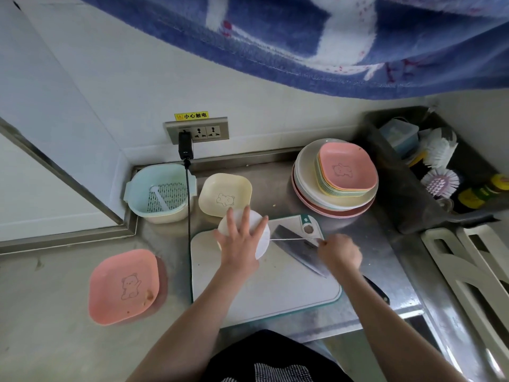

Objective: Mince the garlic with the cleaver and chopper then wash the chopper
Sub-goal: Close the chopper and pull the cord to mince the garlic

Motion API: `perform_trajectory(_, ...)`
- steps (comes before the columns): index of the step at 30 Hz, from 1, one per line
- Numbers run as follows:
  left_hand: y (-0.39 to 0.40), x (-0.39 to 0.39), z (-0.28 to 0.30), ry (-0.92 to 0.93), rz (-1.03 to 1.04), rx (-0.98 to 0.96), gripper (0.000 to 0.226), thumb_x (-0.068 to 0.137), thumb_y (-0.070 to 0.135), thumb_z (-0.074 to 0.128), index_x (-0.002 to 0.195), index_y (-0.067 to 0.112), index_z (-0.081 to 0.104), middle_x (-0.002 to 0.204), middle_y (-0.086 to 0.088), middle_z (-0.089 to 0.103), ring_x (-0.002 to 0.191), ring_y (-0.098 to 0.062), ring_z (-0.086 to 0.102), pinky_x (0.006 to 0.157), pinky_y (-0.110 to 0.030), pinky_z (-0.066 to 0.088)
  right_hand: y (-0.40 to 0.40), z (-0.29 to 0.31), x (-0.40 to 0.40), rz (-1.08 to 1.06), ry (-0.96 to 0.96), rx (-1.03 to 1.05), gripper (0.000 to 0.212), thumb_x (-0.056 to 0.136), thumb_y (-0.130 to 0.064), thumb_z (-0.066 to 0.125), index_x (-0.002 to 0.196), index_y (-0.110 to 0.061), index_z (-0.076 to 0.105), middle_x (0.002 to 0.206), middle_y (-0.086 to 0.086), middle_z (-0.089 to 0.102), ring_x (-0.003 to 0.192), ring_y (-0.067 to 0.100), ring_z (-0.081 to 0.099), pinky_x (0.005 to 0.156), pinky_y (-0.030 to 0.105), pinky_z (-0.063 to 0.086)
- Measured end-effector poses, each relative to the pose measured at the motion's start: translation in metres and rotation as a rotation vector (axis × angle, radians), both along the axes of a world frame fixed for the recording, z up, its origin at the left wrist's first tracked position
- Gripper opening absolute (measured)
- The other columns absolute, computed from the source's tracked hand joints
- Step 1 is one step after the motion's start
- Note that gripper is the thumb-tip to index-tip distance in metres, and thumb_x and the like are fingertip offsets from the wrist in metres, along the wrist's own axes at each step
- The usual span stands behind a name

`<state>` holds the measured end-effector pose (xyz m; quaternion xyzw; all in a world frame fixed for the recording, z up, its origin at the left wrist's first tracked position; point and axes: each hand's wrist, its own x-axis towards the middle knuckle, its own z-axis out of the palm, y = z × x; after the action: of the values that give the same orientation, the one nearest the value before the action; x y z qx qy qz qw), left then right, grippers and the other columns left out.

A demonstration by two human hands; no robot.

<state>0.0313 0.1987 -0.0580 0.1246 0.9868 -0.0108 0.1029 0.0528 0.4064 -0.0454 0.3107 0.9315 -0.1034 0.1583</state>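
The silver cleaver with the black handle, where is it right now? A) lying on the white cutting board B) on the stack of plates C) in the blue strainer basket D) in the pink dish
A: the silver cleaver lies flat on the white cutting board, its blade under the cord the right hand pulls from the round white chopper.

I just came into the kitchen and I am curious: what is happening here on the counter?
A person is working a pull-cord chopper on the cutting board. The left hand presses flat on its white lid, while the right hand pulls the cord out to the side. The cleaver lies on the board between the hands. A cream bowl sits just behind the chopper. The garlic itself cannot be seen.
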Motion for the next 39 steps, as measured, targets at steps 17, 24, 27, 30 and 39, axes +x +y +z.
perform_trajectory(17, 0.005, 0.000, 0.005, -0.020, 0.006, 0.010, 0.099, 0.074, 0.031, 0.070, 0.147, 0.042, 0.004, 0.158, -0.006, -0.011, 0.140, -0.045, -0.011, 0.095, -0.060, 0.030, -0.056, -0.002, -0.009, 0.398, -0.051, -0.214, 0.041, 0.092, -0.047, 0.046, 0.084, -0.013, 0.069, 0.084, 0.005, 0.064, 0.080, 0.026, 0.059, 0.064, 0.027, 0.043)
perform_trajectory(24, 0.000, 0.001, 0.005, -0.010, -0.032, -0.003, 0.103, 0.070, 0.029, 0.072, 0.147, 0.043, 0.004, 0.157, -0.004, -0.010, 0.140, -0.044, -0.009, 0.094, -0.058, 0.030, -0.031, -0.004, -0.014, 0.271, -0.004, -0.148, 0.046, 0.092, -0.051, 0.046, 0.088, -0.009, 0.065, 0.083, 0.005, 0.057, 0.080, 0.028, 0.061, 0.063, 0.028, 0.043)
perform_trajectory(27, 0.002, 0.001, 0.006, -0.007, -0.032, -0.015, 0.104, 0.069, 0.029, 0.073, 0.147, 0.043, 0.005, 0.158, -0.004, -0.009, 0.140, -0.044, -0.009, 0.095, -0.059, 0.030, 0.011, -0.011, 0.004, 0.035, -0.028, 0.001, 0.034, 0.095, -0.038, 0.048, 0.107, -0.010, 0.064, 0.100, 0.009, 0.066, 0.090, 0.028, 0.063, 0.069, 0.028, 0.045)
perform_trajectory(30, 0.002, 0.001, 0.006, -0.010, -0.021, -0.013, 0.104, 0.069, 0.029, 0.074, 0.147, 0.042, 0.005, 0.158, -0.005, -0.009, 0.140, -0.044, -0.008, 0.095, -0.060, 0.030, 0.007, -0.012, 0.003, 0.040, -0.058, -0.025, 0.034, 0.095, -0.038, 0.048, 0.105, -0.011, 0.065, 0.102, 0.009, 0.067, 0.093, 0.027, 0.064, 0.067, 0.027, 0.043)
perform_trajectory(39, 0.000, 0.001, 0.005, -0.001, -0.050, -0.012, 0.099, 0.073, 0.030, 0.070, 0.146, 0.044, 0.004, 0.158, -0.004, -0.011, 0.140, -0.044, -0.010, 0.096, -0.059, 0.030, -0.053, -0.001, -0.016, 0.485, 0.064, -0.114, 0.041, 0.095, -0.049, 0.042, 0.094, -0.014, 0.064, 0.094, 0.007, 0.060, 0.088, 0.029, 0.060, 0.065, 0.029, 0.038)
